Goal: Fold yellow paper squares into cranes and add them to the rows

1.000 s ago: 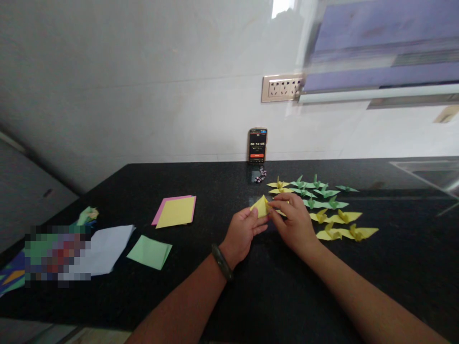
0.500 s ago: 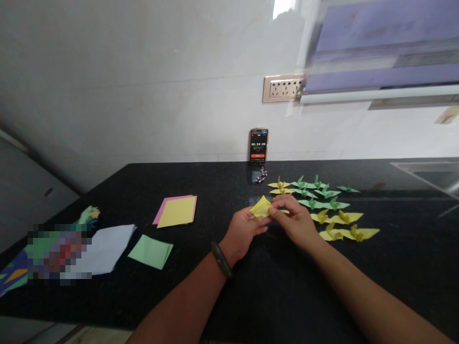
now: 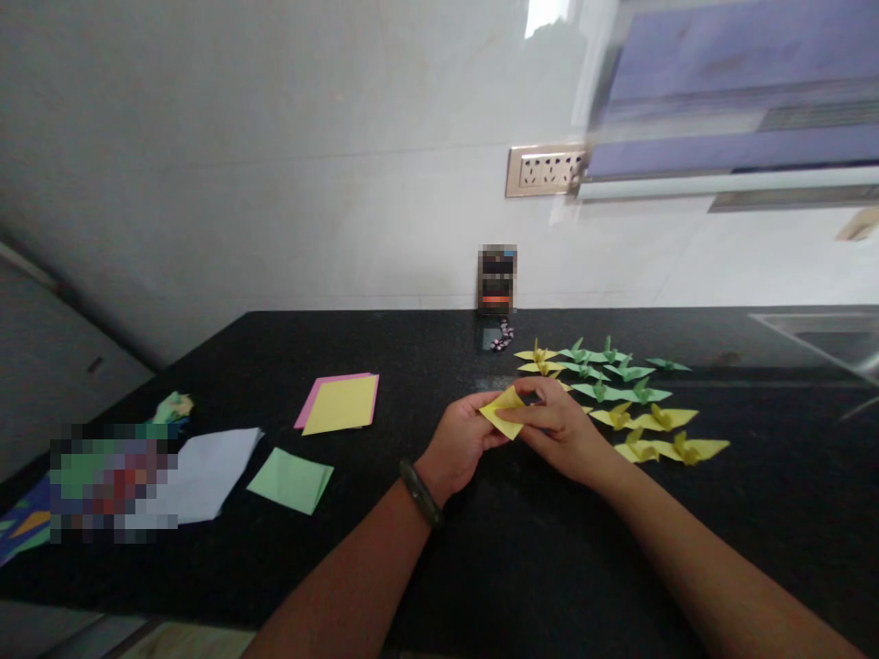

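Note:
A small piece of folded yellow paper (image 3: 506, 416) is held up over the black counter between my two hands. My left hand (image 3: 461, 447) grips it from the left, with its fingers partly behind the paper. My right hand (image 3: 561, 430) pinches it from the right, and one finger lies across its front. Right beside my right hand stand folded yellow paper cranes (image 3: 659, 418) and green paper cranes (image 3: 601, 391) in rows.
Yellow and pink paper squares (image 3: 341, 405) lie left of my hands on the black counter (image 3: 385, 558). Nearer are a folded green paper (image 3: 292, 479) and white sheets (image 3: 212, 471). A phone (image 3: 497, 279) leans on the wall, with a beaded strap (image 3: 504, 335) before it.
The yellow paper has turned in my hands, its face now more toward me. My right fingers have shifted, one now stretched across the paper's front.

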`<control>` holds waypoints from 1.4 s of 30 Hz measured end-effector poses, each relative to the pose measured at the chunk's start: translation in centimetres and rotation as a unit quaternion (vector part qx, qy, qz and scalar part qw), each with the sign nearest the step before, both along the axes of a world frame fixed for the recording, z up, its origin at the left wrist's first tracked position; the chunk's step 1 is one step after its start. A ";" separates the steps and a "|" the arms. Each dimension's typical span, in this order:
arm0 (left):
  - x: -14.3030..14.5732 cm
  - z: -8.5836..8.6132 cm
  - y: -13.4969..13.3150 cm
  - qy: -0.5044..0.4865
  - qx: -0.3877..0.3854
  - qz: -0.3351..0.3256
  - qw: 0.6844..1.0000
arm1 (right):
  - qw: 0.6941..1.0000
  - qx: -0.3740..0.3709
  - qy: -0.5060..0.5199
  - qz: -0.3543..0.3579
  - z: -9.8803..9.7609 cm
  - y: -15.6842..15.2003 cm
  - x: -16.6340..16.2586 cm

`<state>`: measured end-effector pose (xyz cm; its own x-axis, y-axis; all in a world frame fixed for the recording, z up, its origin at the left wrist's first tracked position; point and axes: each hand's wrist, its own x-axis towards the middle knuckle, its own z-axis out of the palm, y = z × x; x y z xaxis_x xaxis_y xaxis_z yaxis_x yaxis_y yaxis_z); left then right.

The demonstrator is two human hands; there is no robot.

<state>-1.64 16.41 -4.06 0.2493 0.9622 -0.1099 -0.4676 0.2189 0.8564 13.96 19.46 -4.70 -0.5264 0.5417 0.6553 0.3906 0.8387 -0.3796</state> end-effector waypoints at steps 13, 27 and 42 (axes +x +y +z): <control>-0.5 0.3 0.2 -0.127 -0.075 -0.026 0.989 | 0.960 -0.224 0.170 -0.009 0.1 -0.5 -0.7; -0.5 -0.2 0.2 -0.135 -0.055 -0.021 0.989 | 0.969 -0.212 0.124 0.010 1.3 -1.5 -0.6; -0.1 -0.7 0.1 -0.092 -0.046 0.020 0.995 | 0.986 -0.139 0.090 -0.002 1.1 -1.9 -1.0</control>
